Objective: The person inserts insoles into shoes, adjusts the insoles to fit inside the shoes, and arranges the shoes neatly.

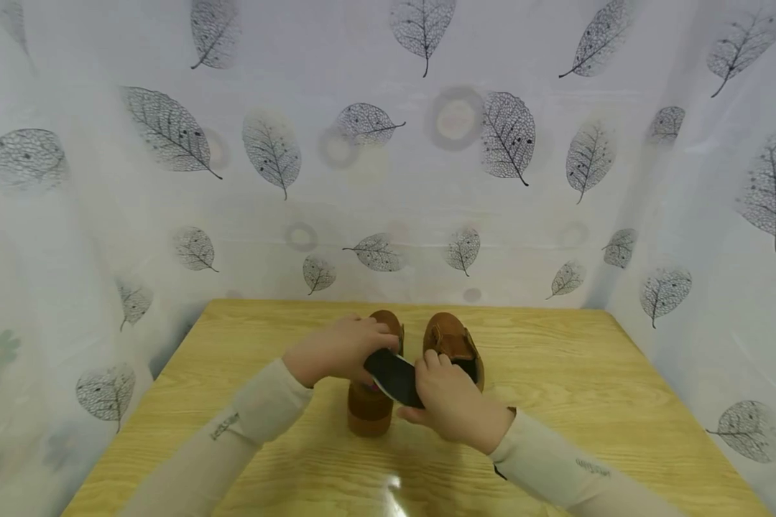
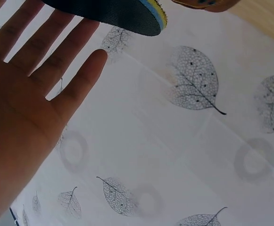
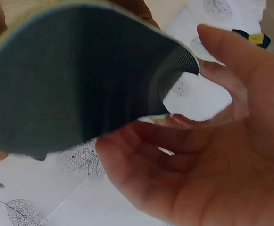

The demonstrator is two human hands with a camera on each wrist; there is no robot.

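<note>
A black insole [image 1: 396,377] is held slantwise above the left one of two brown shoes. My left hand [image 1: 345,350] grips its far left end; in the left wrist view, long fingers reach to the dark fabric of the insole [image 2: 122,16], which has a blue and yellow edge. My right hand [image 1: 449,395] grips the other end, and the right wrist view has its fingers curled at the narrow, bent end of the insole [image 3: 80,75]. The left shoe [image 1: 370,418] is partly hidden by the insole and left hand. Just beyond the right hand stands the right shoe [image 1: 451,336].
Both shoes stand toes away on a light wood table [image 1: 550,359]. Behind and at both sides hangs a white curtain [image 1: 388,201] printed with dark leaves. A bright reflection lies on the tabletop near its front.
</note>
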